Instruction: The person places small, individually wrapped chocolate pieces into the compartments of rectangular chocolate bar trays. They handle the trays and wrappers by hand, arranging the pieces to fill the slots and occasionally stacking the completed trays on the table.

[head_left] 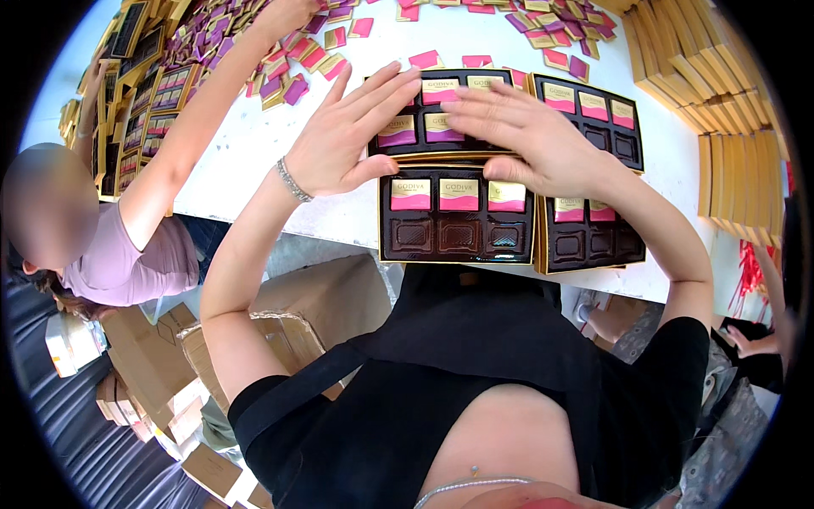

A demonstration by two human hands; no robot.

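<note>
My left hand (343, 140) is open, fingers stretched out along the left side of the back left chocolate box (432, 147). Its thumb reaches over the front left box (459, 236). Fingers spread and slightly blurred, my right hand (538, 140) lies over the right part of the back left box and partly hides its packets. That box holds pink-and-gold wrapped chocolates (439, 90) at the back and purple-and-gold ones (441, 127) in front. The front left box has a row of pink-and-gold packets behind bare compartments. My right forearm partly covers the front right box (602, 244).
A back right box (627, 146) adjoins these. Loose wrapped chocolates (292, 64) lie across the white table (254, 170). Gold boxes (738, 178) are stacked at the right. A co-worker (140, 263) reaches over the table from the left; cardboard boxes (148, 352) stand below.
</note>
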